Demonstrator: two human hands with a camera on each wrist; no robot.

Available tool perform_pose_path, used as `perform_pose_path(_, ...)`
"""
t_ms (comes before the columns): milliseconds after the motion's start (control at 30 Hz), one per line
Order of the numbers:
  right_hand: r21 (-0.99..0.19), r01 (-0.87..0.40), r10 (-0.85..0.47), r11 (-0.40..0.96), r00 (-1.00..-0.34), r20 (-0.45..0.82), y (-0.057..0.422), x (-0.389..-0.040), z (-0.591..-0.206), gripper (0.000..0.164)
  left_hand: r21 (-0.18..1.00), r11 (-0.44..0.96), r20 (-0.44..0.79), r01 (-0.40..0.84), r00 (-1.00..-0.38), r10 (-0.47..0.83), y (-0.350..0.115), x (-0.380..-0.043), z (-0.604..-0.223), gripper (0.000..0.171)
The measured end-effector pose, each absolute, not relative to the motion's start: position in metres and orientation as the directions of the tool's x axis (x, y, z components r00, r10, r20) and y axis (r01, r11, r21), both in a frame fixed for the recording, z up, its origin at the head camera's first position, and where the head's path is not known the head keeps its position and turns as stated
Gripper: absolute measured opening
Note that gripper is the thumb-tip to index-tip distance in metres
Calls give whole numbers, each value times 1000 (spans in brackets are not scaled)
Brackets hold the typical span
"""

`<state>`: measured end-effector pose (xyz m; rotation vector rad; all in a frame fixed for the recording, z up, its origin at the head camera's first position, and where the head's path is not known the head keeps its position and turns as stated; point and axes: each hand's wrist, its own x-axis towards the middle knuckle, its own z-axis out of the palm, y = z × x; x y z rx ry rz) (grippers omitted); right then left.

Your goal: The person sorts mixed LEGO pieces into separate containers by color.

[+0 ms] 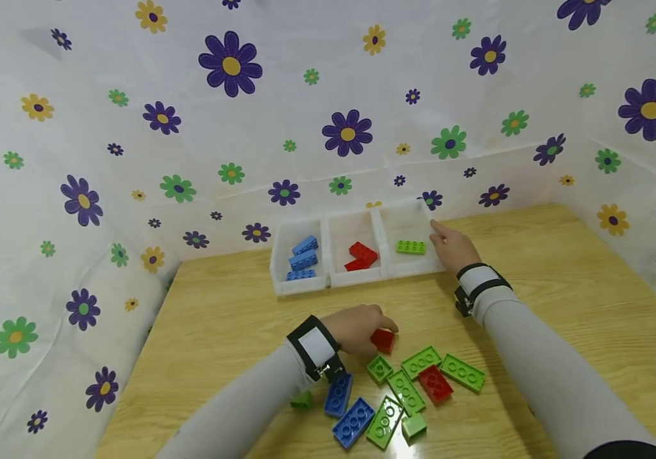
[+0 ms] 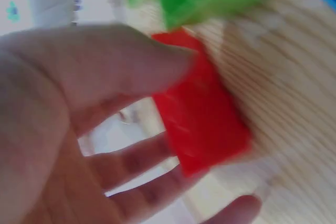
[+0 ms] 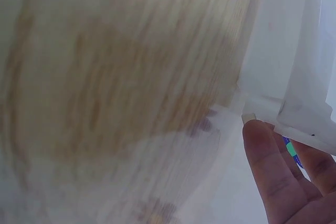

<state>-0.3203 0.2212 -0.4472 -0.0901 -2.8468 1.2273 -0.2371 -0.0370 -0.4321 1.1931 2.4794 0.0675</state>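
Note:
My left hand (image 1: 356,328) pinches a red toy building brick (image 1: 384,341) just above the wooden table. In the left wrist view the thumb lies across that brick's face, with fingers behind it. At the right end of a row of white bins, my right hand (image 1: 455,250) grips the outer edge of the right bin (image 3: 302,77); some fingertips are hidden behind its rim. That bin holds one lime green brick (image 1: 410,247). Red bricks (image 1: 362,255) lie in the middle bin (image 1: 356,278), and several blue bricks (image 1: 303,259) in the left bin (image 1: 301,288).
Loose bricks lie at the front of the table (image 1: 218,319): several green bricks (image 1: 406,392), two blue bricks (image 1: 353,422) and another red brick (image 1: 435,384). One green brick (image 1: 301,400) sits beside my left forearm. A flower-patterned sheet (image 1: 305,127) hangs behind the bins.

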Motion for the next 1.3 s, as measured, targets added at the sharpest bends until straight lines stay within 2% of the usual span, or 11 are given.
perform_pose_path(167, -733, 57, 67, 678, -998, -16, 224, -320, -449, 51, 123, 628, -291, 768, -577, 763, -33, -240, -436, 44)
perform_pose_path(300, -729, 69, 68, 681, -997, -31, 224, -318, -453, 52, 173, 644, -245, 745, -601, 761, -31, -252, -429, 37)
perform_pose_path(433, -731, 67, 77, 680, -997, -20, 221, -317, -457, 51, 262, 696, -179, 668, -676, 715, -31, -277, -412, 30)
perform_pose_path(633, -708, 62, 71, 703, -997, -16, 217, -313, -464, 51, 210, 796, -84, 568, -800, 594, -34, -321, -414, 16)
perform_pose_path(800, -710, 58, 70, 702, -997, -12, 212, -310, -466, 50, 80, 887, 41, 455, -891, 453, -36, -344, -431, 36)
perform_pose_path(933, -701, 45, 65, 712, -998, 1, 209, -310, -467, 50, 2, 895, 121, 446, -888, 443, -38, -350, -446, 32)
perform_pose_path(1067, -693, 26, 56, 721, -998, 20, 207, -310, -468, 50, -109, 859, 114, 501, -852, 511, -41, -352, -458, 25)
perform_pose_path(1200, -694, 14, 48, 720, -998, 30, 208, -311, -466, 50, -203, 841, 122, 501, -839, 530, -44, -357, -468, 36)
perform_pose_path(1300, -693, 22, 51, 720, -998, 21, 212, -311, -463, 50, -196, 866, 162, 460, -856, 491, -47, -361, -464, 53)
